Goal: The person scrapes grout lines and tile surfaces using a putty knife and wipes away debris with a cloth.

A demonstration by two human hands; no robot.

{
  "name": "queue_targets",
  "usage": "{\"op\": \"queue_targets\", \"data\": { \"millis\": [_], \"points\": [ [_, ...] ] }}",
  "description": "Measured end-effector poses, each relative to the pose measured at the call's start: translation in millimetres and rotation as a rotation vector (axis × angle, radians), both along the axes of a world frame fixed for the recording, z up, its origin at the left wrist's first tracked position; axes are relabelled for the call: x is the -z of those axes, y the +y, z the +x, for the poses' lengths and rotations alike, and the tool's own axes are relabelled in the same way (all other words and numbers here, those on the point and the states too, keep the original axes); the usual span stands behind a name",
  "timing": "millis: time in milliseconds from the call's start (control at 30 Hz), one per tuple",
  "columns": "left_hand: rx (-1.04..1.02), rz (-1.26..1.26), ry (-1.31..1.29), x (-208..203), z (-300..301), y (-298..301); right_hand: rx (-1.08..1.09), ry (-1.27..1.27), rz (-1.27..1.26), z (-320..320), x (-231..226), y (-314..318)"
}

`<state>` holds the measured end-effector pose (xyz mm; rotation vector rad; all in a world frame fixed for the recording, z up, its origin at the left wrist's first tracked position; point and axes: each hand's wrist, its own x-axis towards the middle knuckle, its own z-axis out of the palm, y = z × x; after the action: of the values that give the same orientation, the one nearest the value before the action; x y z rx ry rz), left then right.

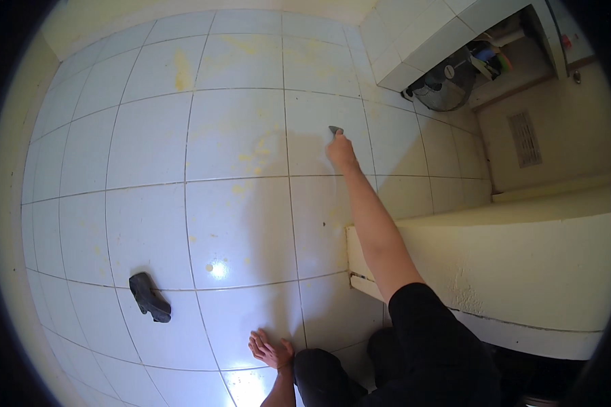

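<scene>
Right grip: My right grip (341, 152) is closed firmly in a fist around the grey blade, at the end of my outstretched arm.
Grey blade: This small pointed tool (336, 129) juts from the far side of my right grip, its tip angled to the left; my fingers hide the rest, and I cannot tell whether the edge touches the tile.
Left grip: My left grip (270, 349) is loose and empty, fingers a little spread, low and close to my body; I cannot tell how much of the palm rests on the floor.
Tiled floor: White squares with dark joints (142, 227) spread below both grips and well out to their left.
Yellow stains: Smeared patches (244, 158) lie to the left of my right grip, with more beyond it, farther from me.
Dark speck: A small spot (324, 224) sits on a tile between my right grip and my body.
Black shoe: It lies on the floor (149, 297), left of my left grip and slightly ahead of it.
Knee: My dark-clothed knee (321, 376) is just right of my left grip.
Low cream wall: It stands (516, 261) right of my right forearm, nearer me than that grip.
Fan: Its round cage (447, 85) sits in a recess, ahead and right of my right grip.
</scene>
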<state>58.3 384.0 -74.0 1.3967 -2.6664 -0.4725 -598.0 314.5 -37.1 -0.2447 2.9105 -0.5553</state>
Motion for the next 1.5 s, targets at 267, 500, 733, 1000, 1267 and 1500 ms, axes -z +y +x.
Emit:
{"op": "queue_targets", "data": {
  "millis": [267, 500, 733, 1000, 1267, 1500],
  "points": [
    [-0.028, 0.015, 0.001, -7, 0, -2, 0.051, -0.101, -0.063, 119, -13, 22],
    [-0.025, -0.009, 0.007, -7, -1, -5, -0.073, -0.214, 0.025, 151, -28, 12],
    [-0.012, -0.007, 0.033, -12, -4, -5, 0.002, -0.195, -0.014, 143, -41, -2],
    [-0.015, -0.014, 0.037, -14, -6, -7, -0.193, -0.255, 0.048, 180, -35, -25],
    [-0.020, -0.024, 0.032, -14, -3, -6, -0.229, -0.256, 0.068, 172, -46, -48],
    [-0.013, -0.030, 0.075, -13, -10, -7, -0.271, -0.206, 0.062, 171, -37, -38]
  ]
}}
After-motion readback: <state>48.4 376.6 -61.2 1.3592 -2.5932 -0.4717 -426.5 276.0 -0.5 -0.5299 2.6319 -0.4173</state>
